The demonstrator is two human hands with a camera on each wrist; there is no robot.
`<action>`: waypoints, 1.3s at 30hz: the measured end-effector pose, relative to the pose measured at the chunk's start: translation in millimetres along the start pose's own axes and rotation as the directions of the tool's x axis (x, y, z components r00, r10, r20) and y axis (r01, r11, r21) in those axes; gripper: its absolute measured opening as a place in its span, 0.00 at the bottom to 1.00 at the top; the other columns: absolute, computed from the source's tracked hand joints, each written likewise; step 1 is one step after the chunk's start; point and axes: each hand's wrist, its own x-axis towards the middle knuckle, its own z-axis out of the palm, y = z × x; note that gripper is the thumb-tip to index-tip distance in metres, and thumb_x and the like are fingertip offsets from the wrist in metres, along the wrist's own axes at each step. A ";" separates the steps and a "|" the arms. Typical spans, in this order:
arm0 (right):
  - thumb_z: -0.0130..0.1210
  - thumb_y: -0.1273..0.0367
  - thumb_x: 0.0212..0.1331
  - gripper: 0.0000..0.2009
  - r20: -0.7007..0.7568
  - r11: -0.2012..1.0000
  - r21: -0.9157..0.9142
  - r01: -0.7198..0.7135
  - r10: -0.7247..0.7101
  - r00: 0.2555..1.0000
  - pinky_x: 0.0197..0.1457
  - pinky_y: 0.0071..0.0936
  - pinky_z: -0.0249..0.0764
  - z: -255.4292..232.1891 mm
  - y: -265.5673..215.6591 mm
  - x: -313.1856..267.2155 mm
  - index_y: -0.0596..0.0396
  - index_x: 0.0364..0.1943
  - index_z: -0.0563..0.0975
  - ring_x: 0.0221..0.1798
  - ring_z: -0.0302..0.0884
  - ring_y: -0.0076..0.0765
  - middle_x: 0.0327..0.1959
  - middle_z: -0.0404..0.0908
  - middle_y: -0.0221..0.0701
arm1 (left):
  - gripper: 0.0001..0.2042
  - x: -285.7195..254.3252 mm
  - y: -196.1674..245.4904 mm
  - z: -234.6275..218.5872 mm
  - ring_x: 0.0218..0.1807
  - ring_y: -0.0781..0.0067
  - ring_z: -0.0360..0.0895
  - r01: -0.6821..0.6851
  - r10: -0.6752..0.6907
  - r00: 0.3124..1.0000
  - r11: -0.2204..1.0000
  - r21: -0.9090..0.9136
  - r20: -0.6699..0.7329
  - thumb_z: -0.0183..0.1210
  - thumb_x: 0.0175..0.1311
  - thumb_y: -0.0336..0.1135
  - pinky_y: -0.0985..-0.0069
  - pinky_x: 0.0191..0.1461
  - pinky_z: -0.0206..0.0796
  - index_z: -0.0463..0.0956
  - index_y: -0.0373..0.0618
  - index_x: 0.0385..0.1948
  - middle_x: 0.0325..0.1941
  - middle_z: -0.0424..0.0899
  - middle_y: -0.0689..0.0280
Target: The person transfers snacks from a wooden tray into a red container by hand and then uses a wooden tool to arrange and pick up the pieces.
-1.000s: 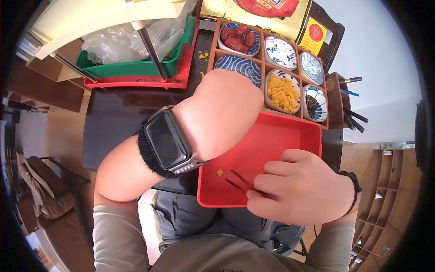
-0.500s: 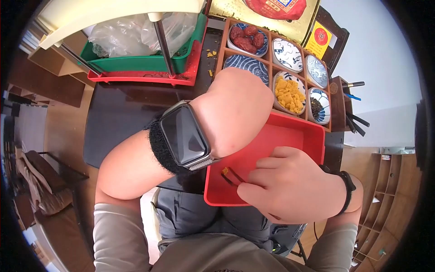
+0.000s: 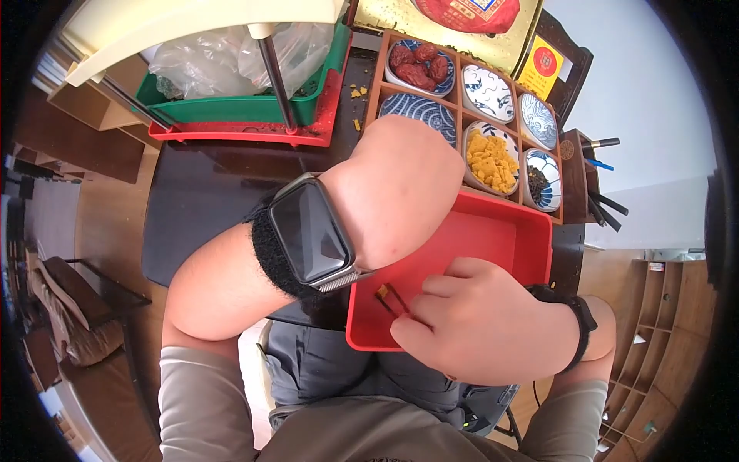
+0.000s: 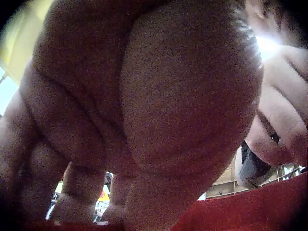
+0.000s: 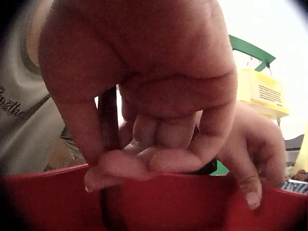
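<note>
My right hand (image 3: 485, 319) pinches dark tweezers (image 3: 395, 302) low over the near left part of a red tray (image 3: 500, 231). A small yellow piece (image 3: 382, 290) sits at their tips. In the right wrist view, the thumb and fingers close around the dark shaft (image 5: 109, 118). My left hand (image 3: 400, 192), with a watch at its wrist, reaches across to the tray's far left side. Its fingertips are hidden in the head view. The right wrist view shows the left thumb (image 5: 248, 185) inside the tray wall, the other fingers curled behind the rim.
Beyond the tray stands a wooden compartment box (image 3: 454, 115) with patterned bowls. One has red dates (image 3: 416, 65), another yellow pieces (image 3: 493, 162), another dark bits (image 3: 536, 181). A green bin (image 3: 231, 115) on a red base stands left. A pen holder (image 3: 573, 165) adjoins the box.
The tweezers have moved left onto the small yellow piece, and their tips have drawn together around it. My right hand has shifted slightly left; the left has kept its place at the tray.
</note>
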 end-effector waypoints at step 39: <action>0.61 0.68 0.62 0.09 0.036 0.999 0.052 0.017 -0.019 0.999 0.41 0.36 0.82 -9.7 13.6 -3.7 0.52 0.44 0.79 0.40 0.90 0.40 0.33 0.87 0.33 | 0.06 -0.8 -0.7 -1.8 0.42 0.50 0.90 -0.011 0.010 1.000 1.000 -0.005 -0.017 0.59 0.63 0.30 0.58 0.47 0.81 0.85 0.42 0.33 0.33 0.88 0.54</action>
